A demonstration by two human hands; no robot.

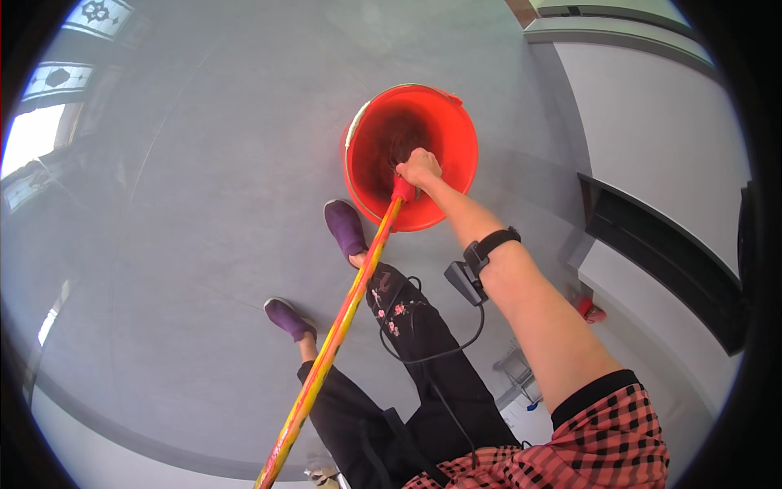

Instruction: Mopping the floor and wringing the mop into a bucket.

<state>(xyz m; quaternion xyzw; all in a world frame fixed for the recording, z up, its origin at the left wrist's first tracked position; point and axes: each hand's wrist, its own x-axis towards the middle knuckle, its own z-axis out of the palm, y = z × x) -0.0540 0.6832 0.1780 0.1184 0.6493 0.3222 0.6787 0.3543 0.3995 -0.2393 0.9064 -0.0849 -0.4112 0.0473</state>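
Observation:
A red plastic bucket [455, 131] with a wire handle and a pale grip stands on the grey floor. Inside its mouth, my right hand [421, 168] is closed around the dark strands [400, 143] of a mop head, just beyond the red socket [402, 188]. The bucket's dark bottom is hard to make out. From the socket, the mop's yellow and red pole [333, 339] slants down to the picture's lower edge, passing over my legs. My left hand is out of view.
My purple shoes [345, 227] are on the floor [201, 214] beside the bucket. A black cable [437, 357] hangs from a device strapped to my right forearm. White cabinets [647, 116] with a dark recess line the right side; a metal rack [518, 373] stands behind my arm.

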